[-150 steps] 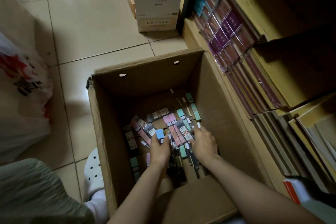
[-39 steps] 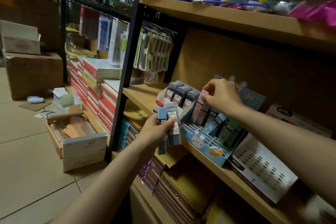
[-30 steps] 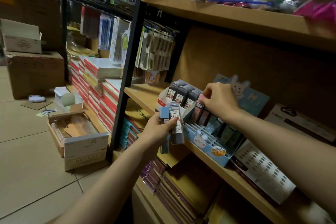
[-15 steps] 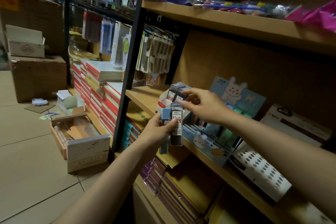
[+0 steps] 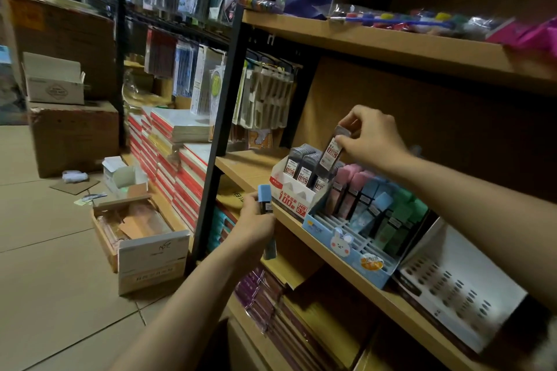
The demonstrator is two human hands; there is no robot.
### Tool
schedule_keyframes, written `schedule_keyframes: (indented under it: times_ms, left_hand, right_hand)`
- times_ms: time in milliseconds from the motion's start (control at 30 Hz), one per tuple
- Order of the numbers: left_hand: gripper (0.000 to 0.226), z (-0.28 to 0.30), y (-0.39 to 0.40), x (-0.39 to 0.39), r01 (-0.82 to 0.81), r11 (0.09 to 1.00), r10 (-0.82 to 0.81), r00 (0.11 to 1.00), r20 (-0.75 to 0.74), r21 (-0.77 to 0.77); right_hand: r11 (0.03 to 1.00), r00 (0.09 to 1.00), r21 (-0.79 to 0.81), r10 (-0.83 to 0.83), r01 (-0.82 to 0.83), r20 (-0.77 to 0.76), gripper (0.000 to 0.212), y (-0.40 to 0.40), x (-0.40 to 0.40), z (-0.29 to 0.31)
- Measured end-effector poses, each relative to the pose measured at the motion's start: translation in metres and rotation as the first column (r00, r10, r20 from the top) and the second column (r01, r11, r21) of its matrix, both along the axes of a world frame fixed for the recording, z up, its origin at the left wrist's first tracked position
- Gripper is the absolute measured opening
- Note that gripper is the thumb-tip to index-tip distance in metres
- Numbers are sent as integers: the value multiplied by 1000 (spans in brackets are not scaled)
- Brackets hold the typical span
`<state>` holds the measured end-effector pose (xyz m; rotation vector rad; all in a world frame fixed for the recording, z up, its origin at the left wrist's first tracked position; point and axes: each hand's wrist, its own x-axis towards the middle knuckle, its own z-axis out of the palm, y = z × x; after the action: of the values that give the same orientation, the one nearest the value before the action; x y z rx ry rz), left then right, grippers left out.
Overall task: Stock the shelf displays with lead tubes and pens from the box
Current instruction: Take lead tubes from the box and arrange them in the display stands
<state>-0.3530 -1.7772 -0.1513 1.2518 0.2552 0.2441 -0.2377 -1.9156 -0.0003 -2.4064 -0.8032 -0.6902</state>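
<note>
A grey lead tube [image 5: 331, 150] is pinched at its top by the right hand [image 5: 372, 137] and held tilted just above the red-and-white display box [image 5: 294, 196] on the wooden shelf [image 5: 241, 164]. A blue lead tube [image 5: 265, 205] is gripped by the left hand [image 5: 256, 224] before the shelf edge, near the blue rabbit display [image 5: 346, 245] holding pastel tubes [image 5: 370, 199].
</note>
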Motion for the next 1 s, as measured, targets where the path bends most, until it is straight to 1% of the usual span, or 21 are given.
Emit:
schedule_keyframes:
  times_ms: [100,200,333,400,500,567,633,700,733,800,833,867,900,933,967,1000]
  left_hand:
    - [45,-2,0,1,-11,1000,11,1000,13,-2]
    - [41,-4,-1,3,-30,999,29,999,26,34]
    - [38,-8,-2,5,-49,998,47,998,40,48]
    - [37,-10,-2,6,-56,998,54,998,44,33]
    - [36,-12,-4,9,-48,998,46,998,45,44]
    - [38,-12,-6,9,-32,998,30,999,44,54]
    - [38,-12,-8,9,-23,998,21,999,48,55]
    - [34,-12,-10,7,-18,998,13,998,67,66]
    - [31,-11,-10,7,-15,997,9,997,77,76]
    - [28,-9,-13,5,-7,996,-3,994,108,92]
    - [27,-8,-15,4,1,995,-14,991,130,99]
    - [26,-6,-18,3,14,994,-30,988,152,108]
    - [26,-4,-22,2,33,992,-54,983,173,118]
    - [26,-2,-25,2,56,990,-80,978,193,130]
    - [25,0,-30,1,81,987,-109,972,210,139]
    - [25,2,-35,1,103,983,-136,965,222,151]
  right_hand:
    - [998,1000,-60,1,-2,-15,13,4,5,-11]
    - [993,1000,-115,-11,9,-20,13,8,11,-19]
    - [966,998,-253,-62,54,-25,16,11,14,-29]
    - [953,995,-291,-96,87,-14,19,12,15,-32]
    - [928,987,-336,-161,162,32,23,12,17,-38]
    - [904,979,-374,-181,205,99,23,13,18,-43]
    - [884,970,-405,-181,232,160,21,13,19,-47]
    - [901,973,-383,-140,201,182,20,11,19,-47]
    - [933,983,-329,-101,147,155,20,9,17,-44]
    - [984,998,-178,26,-16,56,16,1,8,-39]
    - [986,997,-145,78,-79,-12,16,-3,1,-37]
    - [980,986,-148,119,-135,-113,18,-9,-7,-36]
    - [971,959,-156,142,-183,-244,24,-15,-15,-37]
    - [965,912,-143,152,-221,-382,30,-21,-23,-38]
    - [964,867,-122,155,-238,-474,34,-27,-29,-40]
    - [966,852,-106,155,-237,-501,35,-34,-33,-42]
